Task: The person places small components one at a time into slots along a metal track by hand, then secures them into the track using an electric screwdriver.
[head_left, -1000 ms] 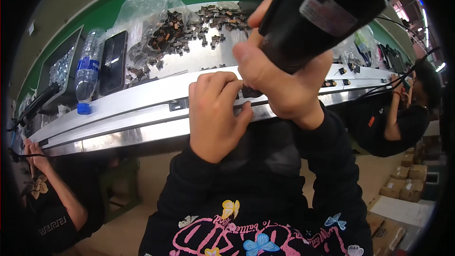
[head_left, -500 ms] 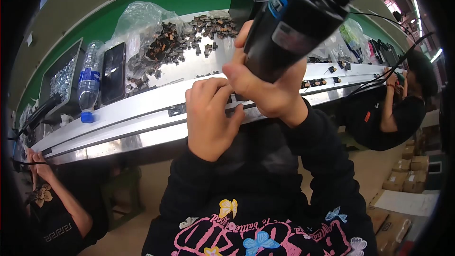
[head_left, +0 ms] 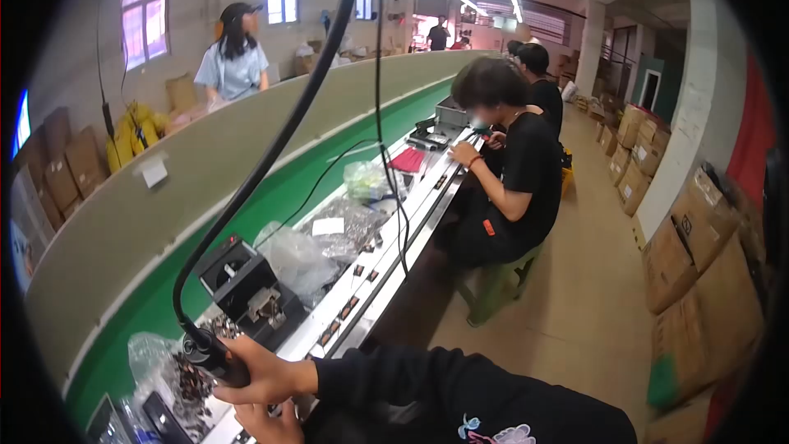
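My right hand (head_left: 267, 368) is wrapped round a black electric screwdriver (head_left: 215, 359), whose thick cable rises from its top. Just below it, my left hand (head_left: 267, 425) is at the bottom edge of the view, partly hidden by the right hand. Its fingers look curled in at the white rail, and what they hold cannot be made out. Small dark parts with copper-coloured pieces (head_left: 349, 307) sit along the rail farther up. A heap of similar parts (head_left: 191, 382) lies left of the screwdriver, beside a clear plastic bag (head_left: 148, 358).
A black box-shaped device (head_left: 255, 300) stands behind my hands. Clear bags (head_left: 300, 259) and hanging cables (head_left: 403, 222) are farther along the bench. A co-worker in black (head_left: 526, 173) sits at the same bench. Cardboard boxes (head_left: 707, 304) line the right side.
The view has swung up and right along the bench, so both hands now appear at the lower left. The screwdriver is still in my right hand, and my left hand remains close below.
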Demonstrator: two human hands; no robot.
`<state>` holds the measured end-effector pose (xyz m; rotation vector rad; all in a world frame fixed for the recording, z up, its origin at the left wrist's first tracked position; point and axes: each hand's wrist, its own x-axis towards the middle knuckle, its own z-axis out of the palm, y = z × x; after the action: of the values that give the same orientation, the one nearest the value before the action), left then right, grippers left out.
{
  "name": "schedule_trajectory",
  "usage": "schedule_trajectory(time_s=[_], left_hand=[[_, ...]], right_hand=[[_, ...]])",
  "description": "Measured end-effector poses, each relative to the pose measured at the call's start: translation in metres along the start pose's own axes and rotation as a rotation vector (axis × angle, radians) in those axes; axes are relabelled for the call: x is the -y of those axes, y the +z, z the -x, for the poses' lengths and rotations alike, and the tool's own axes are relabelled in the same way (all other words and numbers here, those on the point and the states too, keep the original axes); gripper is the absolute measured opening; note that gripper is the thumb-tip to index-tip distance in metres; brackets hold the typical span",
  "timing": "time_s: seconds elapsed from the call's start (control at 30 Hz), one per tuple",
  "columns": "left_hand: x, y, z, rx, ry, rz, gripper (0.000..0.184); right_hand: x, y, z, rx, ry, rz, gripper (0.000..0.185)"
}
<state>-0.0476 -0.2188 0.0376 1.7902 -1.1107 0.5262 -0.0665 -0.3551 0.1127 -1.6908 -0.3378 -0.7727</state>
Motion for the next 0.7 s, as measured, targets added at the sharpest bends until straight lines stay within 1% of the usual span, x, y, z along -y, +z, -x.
schedule_trajectory(time_s=[0.03,0.07,0.1,0.13,0.17,0.23,0.27,0.4,0.47,0.53,0.57,0.6,0.67,0.7], left_hand=[[-0.004,-0.004,-0.004,0.015,0.024,-0.032,0.021],[-0.008,-0.005,-0.007,0.038,0.000,-0.018,0.020],[-0.009,-0.005,-0.008,0.063,-0.023,-0.003,0.019],[0.004,-0.001,0.002,0.081,-0.060,-0.053,0.015],[0.004,0.001,0.001,0.064,-0.049,-0.051,0.014],[-0.001,-0.002,-0.001,0.056,0.001,-0.109,0.015],[-0.002,-0.002,-0.002,0.061,-0.009,-0.110,0.016],[-0.006,-0.005,-0.003,0.077,-0.010,-0.132,0.018],[-0.004,-0.005,-0.001,0.115,-0.035,-0.132,0.019],[-0.002,-0.003,0.004,0.116,-0.075,-0.078,0.019],[-0.004,-0.003,0.004,0.118,-0.074,-0.080,0.019],[-0.006,-0.005,0.003,0.111,-0.049,-0.101,0.019],[-0.009,-0.007,0.002,0.101,-0.022,-0.126,0.018],[-0.010,-0.008,0.002,0.101,-0.027,-0.132,0.018]], right_hand=[[0.010,-0.002,-0.004,-0.008,-0.015,-0.057,0.052],[0.018,-0.008,-0.005,-0.010,0.059,-0.045,0.056],[0.027,-0.014,-0.002,-0.038,0.072,-0.059,0.057],[0.037,-0.018,0.002,-0.063,0.086,-0.079,0.058],[0.038,-0.023,0.011,-0.126,0.008,0.018,0.057],[0.044,-0.040,0.029,-0.069,0.109,0.004,0.055],[0.027,-0.043,0.043,-0.132,0.044,0.111,0.053],[0.019,-0.060,0.094,-0.159,0.284,0.127,0.055],[0.015,-0.060,0.109,-0.201,0.267,0.104,0.053],[0.010,-0.060,0.122,-0.339,0.310,-0.104,0.049],[0.012,-0.063,0.127,-0.335,0.291,-0.028,0.043],[0.013,-0.066,0.130,-0.337,0.290,-0.030,0.043],[0.019,-0.073,0.130,-0.258,0.384,0.015,0.045],[0.023,-0.076,0.130,-0.258,0.379,0.013,0.045]])
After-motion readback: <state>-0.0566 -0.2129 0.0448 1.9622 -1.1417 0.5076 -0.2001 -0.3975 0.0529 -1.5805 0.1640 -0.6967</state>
